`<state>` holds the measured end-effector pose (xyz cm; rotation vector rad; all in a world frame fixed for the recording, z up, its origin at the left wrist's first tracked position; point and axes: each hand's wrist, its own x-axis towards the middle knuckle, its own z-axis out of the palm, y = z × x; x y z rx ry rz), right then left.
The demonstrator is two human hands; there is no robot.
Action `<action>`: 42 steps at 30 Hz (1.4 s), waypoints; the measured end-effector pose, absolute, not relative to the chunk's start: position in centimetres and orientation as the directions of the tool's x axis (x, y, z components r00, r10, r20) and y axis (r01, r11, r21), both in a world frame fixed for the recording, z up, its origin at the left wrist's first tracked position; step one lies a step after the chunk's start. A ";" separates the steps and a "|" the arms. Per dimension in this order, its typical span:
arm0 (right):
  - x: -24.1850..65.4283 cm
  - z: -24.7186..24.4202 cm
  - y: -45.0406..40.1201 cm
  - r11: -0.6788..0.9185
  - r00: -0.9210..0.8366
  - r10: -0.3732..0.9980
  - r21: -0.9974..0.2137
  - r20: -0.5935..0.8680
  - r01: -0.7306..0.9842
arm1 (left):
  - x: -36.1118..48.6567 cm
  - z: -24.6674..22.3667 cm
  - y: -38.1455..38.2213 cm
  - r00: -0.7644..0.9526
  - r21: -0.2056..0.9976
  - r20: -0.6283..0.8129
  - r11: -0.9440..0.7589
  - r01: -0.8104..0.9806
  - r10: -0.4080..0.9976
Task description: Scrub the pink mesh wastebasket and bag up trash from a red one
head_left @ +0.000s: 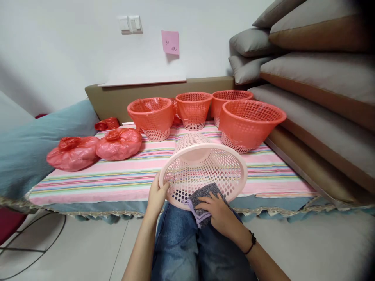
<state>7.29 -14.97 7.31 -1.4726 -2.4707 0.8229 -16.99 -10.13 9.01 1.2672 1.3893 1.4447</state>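
Note:
A pale pink perforated basket (203, 147) lies tipped on its side, its wide mouth facing me, at the front edge of the striped cloth. My left hand (158, 193) grips the left part of its rim, thumb inside. A folded dark grey cloth with a lilac edge (205, 192) lies against the lower inside of the basket near the rim. My right hand (218, 212) rests on this cloth with its fingers spread, pressing it to the basket; a dark bracelet circles the wrist.
Several baskets with red plastic over them (195, 103) stand behind on the striped cloth (117, 179). Two tied red bags (118, 144) lie left, near a rolled red bag (107, 124). Large cushions (319, 70) are stacked at the right. A wire stand (43, 249) is at lower left.

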 end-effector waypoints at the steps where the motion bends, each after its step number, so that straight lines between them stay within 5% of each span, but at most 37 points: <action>1: 7.3 7.2 -15.0 0.371 -0.507 0.850 -0.521 -0.143 0.769 | -16.9 8.8 -10.2 -0.253 0.992 0.117 -0.102 0.069 0.960; 8: 7.1 6.8 -15.0 0.376 -0.511 0.848 -0.522 -0.138 0.766 | -17.2 8.2 -10.0 -0.216 0.993 -0.015 -0.011 -0.119 0.976; 14: 7.3 6.7 -14.7 0.384 -0.524 0.842 -0.543 -0.126 0.747 | -17.2 9.8 -9.9 -0.139 1.000 0.009 -0.009 0.002 0.990; 22: 7.5 6.8 -14.8 0.354 -0.514 0.843 -0.558 -0.155 0.750 | -17.1 10.0 -10.5 -0.248 0.983 0.089 -0.046 0.176 0.965; 31: 7.3 6.6 -14.5 0.375 -0.518 0.844 -0.540 -0.138 0.754 | -16.9 9.4 -10.4 -0.245 0.993 -0.043 0.013 -0.121 0.969; 42: 7.2 6.9 -14.6 0.372 -0.520 0.839 -0.532 -0.157 0.761 | -16.6 9.7 -10.1 -0.316 0.994 -0.072 0.040 -0.105 0.946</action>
